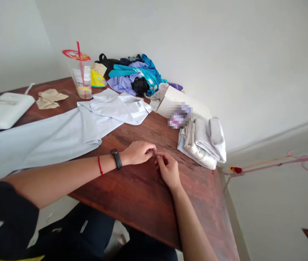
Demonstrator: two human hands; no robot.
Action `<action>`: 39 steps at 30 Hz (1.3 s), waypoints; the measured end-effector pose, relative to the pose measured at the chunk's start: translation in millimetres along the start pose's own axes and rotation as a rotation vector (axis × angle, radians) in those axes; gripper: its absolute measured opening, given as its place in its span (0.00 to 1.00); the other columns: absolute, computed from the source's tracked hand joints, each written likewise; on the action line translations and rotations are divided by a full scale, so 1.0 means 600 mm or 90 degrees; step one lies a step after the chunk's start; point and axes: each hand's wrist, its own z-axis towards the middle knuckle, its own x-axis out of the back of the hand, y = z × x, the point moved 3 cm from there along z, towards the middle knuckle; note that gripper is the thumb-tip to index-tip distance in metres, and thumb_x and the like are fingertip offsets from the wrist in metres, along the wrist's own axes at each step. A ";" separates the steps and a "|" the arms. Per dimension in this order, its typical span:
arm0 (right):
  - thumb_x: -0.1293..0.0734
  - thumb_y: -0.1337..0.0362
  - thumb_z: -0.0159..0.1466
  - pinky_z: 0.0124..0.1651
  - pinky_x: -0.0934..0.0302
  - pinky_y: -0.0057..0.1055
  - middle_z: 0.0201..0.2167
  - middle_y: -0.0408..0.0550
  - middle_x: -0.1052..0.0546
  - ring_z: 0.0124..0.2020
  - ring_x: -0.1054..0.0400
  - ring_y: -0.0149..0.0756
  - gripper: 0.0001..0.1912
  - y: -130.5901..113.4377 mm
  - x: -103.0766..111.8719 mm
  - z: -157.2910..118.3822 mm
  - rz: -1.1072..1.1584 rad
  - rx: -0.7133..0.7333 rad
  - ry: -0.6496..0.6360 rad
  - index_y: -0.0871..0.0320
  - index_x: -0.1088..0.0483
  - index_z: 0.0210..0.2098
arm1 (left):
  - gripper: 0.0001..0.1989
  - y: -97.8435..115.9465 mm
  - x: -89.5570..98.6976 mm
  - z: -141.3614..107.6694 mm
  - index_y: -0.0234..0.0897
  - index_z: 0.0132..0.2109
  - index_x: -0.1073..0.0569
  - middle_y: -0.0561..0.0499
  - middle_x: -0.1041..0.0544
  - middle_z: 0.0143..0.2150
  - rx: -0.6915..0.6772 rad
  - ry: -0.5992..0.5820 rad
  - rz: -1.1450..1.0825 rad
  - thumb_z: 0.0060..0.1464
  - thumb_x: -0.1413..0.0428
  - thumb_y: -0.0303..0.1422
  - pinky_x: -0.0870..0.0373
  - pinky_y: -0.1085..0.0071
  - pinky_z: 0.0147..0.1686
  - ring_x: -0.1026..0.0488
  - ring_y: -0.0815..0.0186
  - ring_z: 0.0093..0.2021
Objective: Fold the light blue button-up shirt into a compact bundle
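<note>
My left hand (137,153), with a black band on the wrist and a red string further up, is closed with its fingertips bent inward. Close against it, my right hand (168,169) is pinched, thumb against the fingers. The fingertips of both hands meet just above the wooden table (140,188). Whatever is between them, if anything, is too small to make out. Beyond my left forearm lies a pale blue-white garment (53,136), spread lengthwise with its far right end bunched. Right of my hands sits a stack of folded light clothes (204,141).
A plastic cup (82,79) with a red straw stands behind the garment. At left are a white power bank (7,108) and a crumpled brown napkin (51,98). A heap of clothes (140,74) and a white box (183,101) line the wall. Pink hangers (287,159) hang at right.
</note>
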 end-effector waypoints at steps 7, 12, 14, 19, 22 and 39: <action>0.37 0.57 0.69 0.31 0.35 0.29 0.27 0.46 0.23 0.24 0.30 0.33 0.15 -0.002 -0.001 -0.002 -0.020 -0.017 -0.007 0.59 0.24 0.45 | 0.12 0.003 -0.001 -0.004 0.45 0.43 0.19 0.54 0.16 0.42 0.018 0.020 -0.013 0.62 0.48 0.30 0.32 0.71 0.42 0.21 0.60 0.45; 0.37 0.55 0.69 0.30 0.35 0.29 0.28 0.46 0.23 0.24 0.30 0.33 0.16 0.005 0.000 -0.001 -0.009 -0.034 -0.008 0.60 0.24 0.46 | 0.12 0.002 0.000 -0.005 0.45 0.44 0.20 0.53 0.16 0.43 0.002 0.023 0.000 0.62 0.49 0.31 0.31 0.70 0.41 0.20 0.60 0.44; 0.36 0.55 0.69 0.30 0.35 0.29 0.28 0.45 0.24 0.24 0.31 0.32 0.16 0.009 0.001 -0.001 0.005 -0.038 -0.004 0.59 0.24 0.46 | 0.12 -0.001 -0.001 -0.003 0.44 0.44 0.20 0.53 0.16 0.43 0.000 0.017 -0.008 0.62 0.49 0.31 0.30 0.70 0.42 0.20 0.59 0.44; 0.36 0.54 0.69 0.29 0.36 0.29 0.27 0.45 0.23 0.23 0.31 0.32 0.16 0.013 0.005 0.002 0.043 -0.033 0.008 0.59 0.25 0.46 | 0.09 -0.010 0.000 0.008 0.40 0.44 0.22 0.49 0.18 0.44 0.024 0.031 -0.169 0.61 0.47 0.30 0.27 0.68 0.45 0.21 0.59 0.46; 0.35 0.53 0.68 0.27 0.36 0.28 0.27 0.45 0.24 0.22 0.31 0.31 0.17 0.016 0.009 0.004 0.069 -0.038 0.024 0.59 0.25 0.45 | 0.14 -0.025 0.015 0.017 0.39 0.53 0.29 0.44 0.22 0.50 0.173 0.041 -0.463 0.60 0.45 0.32 0.24 0.69 0.35 0.20 0.62 0.39; 0.32 0.48 0.65 0.24 0.39 0.26 0.25 0.45 0.24 0.20 0.33 0.30 0.21 0.033 0.024 0.013 0.110 -0.037 0.046 0.61 0.25 0.44 | 0.10 -0.100 0.131 0.022 0.37 0.38 0.34 0.47 0.25 0.39 0.447 0.362 -0.853 0.50 0.41 0.29 0.26 0.71 0.35 0.22 0.65 0.37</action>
